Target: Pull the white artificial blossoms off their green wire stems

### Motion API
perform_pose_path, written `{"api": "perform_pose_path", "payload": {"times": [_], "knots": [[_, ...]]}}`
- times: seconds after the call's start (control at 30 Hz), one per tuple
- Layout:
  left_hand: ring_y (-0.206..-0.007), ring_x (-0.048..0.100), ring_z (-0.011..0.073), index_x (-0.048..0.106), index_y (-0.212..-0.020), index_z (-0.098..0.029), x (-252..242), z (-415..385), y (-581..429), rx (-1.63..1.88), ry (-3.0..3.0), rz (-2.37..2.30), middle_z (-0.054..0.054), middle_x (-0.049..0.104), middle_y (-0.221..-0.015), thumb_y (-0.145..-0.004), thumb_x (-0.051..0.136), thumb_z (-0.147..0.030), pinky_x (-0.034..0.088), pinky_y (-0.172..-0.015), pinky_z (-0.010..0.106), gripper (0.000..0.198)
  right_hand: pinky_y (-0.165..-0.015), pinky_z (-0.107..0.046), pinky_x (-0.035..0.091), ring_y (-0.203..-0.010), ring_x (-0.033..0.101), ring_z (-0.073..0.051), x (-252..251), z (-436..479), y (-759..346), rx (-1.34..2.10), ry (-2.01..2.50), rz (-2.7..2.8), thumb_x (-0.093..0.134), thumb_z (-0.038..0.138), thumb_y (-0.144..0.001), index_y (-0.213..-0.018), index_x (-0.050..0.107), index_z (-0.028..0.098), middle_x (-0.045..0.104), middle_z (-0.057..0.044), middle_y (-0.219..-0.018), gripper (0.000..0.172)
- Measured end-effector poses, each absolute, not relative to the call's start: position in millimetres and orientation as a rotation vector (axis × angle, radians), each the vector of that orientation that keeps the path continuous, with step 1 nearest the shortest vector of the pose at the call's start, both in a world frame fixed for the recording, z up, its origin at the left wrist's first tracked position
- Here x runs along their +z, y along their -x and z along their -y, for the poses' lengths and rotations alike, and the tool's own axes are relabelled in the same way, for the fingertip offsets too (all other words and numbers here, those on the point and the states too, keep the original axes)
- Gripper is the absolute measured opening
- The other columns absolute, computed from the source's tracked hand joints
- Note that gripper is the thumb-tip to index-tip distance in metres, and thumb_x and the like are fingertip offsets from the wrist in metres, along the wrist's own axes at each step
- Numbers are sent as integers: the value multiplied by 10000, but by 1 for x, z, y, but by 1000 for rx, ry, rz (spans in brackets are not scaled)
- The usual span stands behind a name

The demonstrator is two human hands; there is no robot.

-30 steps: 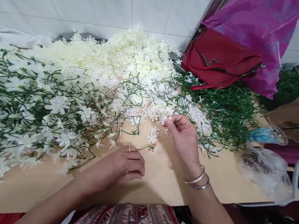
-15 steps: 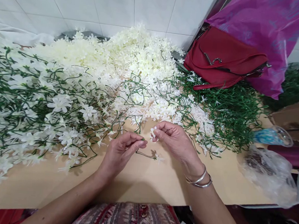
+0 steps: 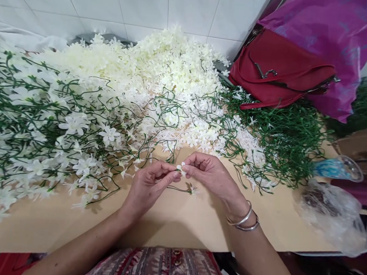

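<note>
A small white artificial flower [image 3: 181, 168] is pinched between the fingertips of my right hand [image 3: 206, 171]. My left hand [image 3: 155, 182], thumb against forefinger, grips a green stem whose tip meets the flower; most of that stem is hidden by the fingers. Both hands are close together, just above the table [image 3: 176, 226]. Below them lies a loose stem with a white blossom [image 3: 194, 191] at its end. Behind my hands spreads a pile of loose white petals [image 3: 176, 65]. To the left are heaped white flowers on green stems [image 3: 73, 124].
Green stems [image 3: 285, 137] lie bunched at the right under a red handbag [image 3: 281, 69]. A purple plastic bag [image 3: 343, 44] is behind it. Near the right edge are a tipped clear-and-blue cup [image 3: 336, 167] and a crumpled clear plastic bag [image 3: 333, 213]. A tiled wall [image 3: 140, 2] rises behind.
My right hand has moved slightly left, bringing the white flower up against the stem tip in my left hand. The view has shifted a little.
</note>
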State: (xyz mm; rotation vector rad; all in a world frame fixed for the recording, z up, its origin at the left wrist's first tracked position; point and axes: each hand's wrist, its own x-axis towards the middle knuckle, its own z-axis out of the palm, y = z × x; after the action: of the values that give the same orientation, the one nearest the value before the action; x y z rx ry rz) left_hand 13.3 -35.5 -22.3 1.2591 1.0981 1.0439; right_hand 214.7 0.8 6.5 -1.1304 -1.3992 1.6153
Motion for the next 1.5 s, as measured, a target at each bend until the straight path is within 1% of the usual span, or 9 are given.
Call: {"api": "perform_pose_path", "payload": {"times": [0.17, 0.4, 0.6, 0.7, 0.83, 1.1, 1.2, 1.37, 1.5], "knots": [[-815, 776, 180, 752, -959, -189, -23, 38, -10, 1012, -1392, -1175, 42, 810, -846, -968, 717, -388, 590, -758, 256, 202, -585, -259, 406, -655, 525, -119, 5, 3, -212, 1564, 1181, 1462, 777, 439, -870, -836, 694, 185, 637, 9, -737, 270], [-727, 725, 149, 731, -925, -203, -21, 38, -8, 970, -1536, -1232, 18, 791, -812, -1014, 640, -340, 518, -675, 235, 187, -551, -256, 395, -612, 502, -113, 6, 9, -205, 1504, 1215, 1520, 724, 376, -921, -835, 687, 195, 645, 9, -725, 204], [-747, 759, 160, 731, -902, -206, -18, 37, -9, 993, -1576, -1231, 23, 818, -831, -991, 656, -280, 538, -693, 230, 138, -685, -282, 480, -725, 617, -139, 4, 6, -205, 1516, 1143, 1484, 741, 336, -911, -830, 713, 203, 701, -2, -778, 159], [-787, 771, 171, 728, -920, -206, -18, 38, -10, 1011, -1549, -1224, 33, 824, -864, -996, 653, -287, 556, -731, 243, 135, -684, -282, 487, -719, 626, -138, 3, 5, -206, 1591, 1110, 1432, 766, 358, -902, -835, 711, 199, 699, 1, -773, 180], [-736, 749, 157, 729, -912, -209, -18, 39, -10, 1004, -1579, -1238, 14, 808, -817, -990, 658, -261, 534, -691, 230, 117, -667, -273, 493, -697, 633, -129, 2, 5, -206, 1610, 1111, 1440, 779, 374, -904, -818, 700, 198, 708, 6, -758, 211], [-672, 709, 134, 720, -897, -206, -21, 37, -10, 1010, -1638, -1227, 6, 798, -800, -993, 644, -240, 499, -644, 215, 126, -744, -319, 550, -778, 724, -168, 1, 5, -204, 1656, 1115, 1443, 764, 382, -920, -829, 706, 203, 773, -28, -805, 209], [-727, 731, 157, 725, -950, -207, -23, 36, -10, 982, -1604, -1232, 26, 806, -843, -1006, 631, -285, 525, -685, 237, 134, -742, -312, 546, -773, 708, -158, -3, 1, -207, 1694, 1037, 1395, 795, 379, -892, -837, 700, 205, 747, -11, -793, 205], [-906, 775, 200, 714, -1022, -213, -25, 36, -9, 943, -1601, -1183, 68, 818, -991, -1042, 571, -353, 581, -847, 288, 201, -779, -335, 560, -795, 696, -168, -4, -3, -212, 1705, 1001, 1423, 795, 448, -889, -877, 711, 197, 732, -21, -821, 264], [-899, 796, 229, 718, -1025, -205, -30, 35, -5, 934, -1582, -1194, 88, 826, -1001, -1025, 585, -456, 609, -869, 310, 284, -710, -298, 538, -736, 657, -152, -4, -2, -210, 1674, 1021, 1425, 842, 530, -810, -838, 698, 193, 698, 2, -771, 368]]}}
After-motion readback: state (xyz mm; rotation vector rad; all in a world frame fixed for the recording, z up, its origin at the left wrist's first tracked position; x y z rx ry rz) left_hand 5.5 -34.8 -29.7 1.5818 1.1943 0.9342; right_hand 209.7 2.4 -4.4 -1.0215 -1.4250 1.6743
